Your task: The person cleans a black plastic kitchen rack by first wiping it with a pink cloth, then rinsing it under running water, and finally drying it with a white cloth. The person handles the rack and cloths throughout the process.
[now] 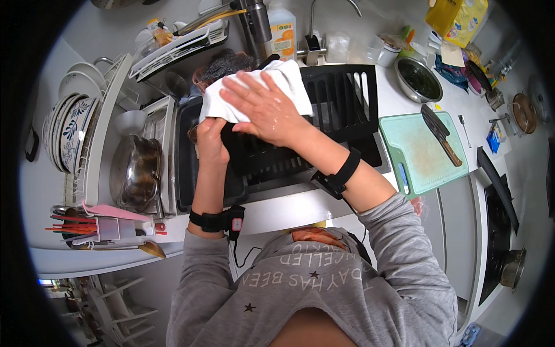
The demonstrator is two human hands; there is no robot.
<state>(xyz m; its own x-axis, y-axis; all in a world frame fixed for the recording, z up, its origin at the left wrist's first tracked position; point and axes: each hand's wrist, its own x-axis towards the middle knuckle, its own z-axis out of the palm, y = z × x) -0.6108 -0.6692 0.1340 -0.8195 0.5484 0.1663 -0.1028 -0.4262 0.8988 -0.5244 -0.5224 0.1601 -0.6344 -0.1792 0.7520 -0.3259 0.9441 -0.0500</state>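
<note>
A white cloth (256,93) is draped over something dark above the sink, and what lies beneath it is mostly hidden. My right hand (266,106) presses flat on top of the cloth with its fingers spread; wet spots glisten on its back. At the cloth's lower left corner, my left hand (212,141) is closed, thumb on top at the cloth's edge. Whether it also grips the dark thing below cannot be made out. A black slatted panel (370,99) lies across the sink to the right, and another black slatted part (282,162) sits below my right wrist.
Left stand a dish rack (102,143) with patterned plates (71,134) and a glass pot (136,173). Right lies a green cutting board (422,160) bearing a cleaver (442,136), near a steel bowl of greens (418,80). Behind are a faucet (312,43) and a detergent bottle (282,32).
</note>
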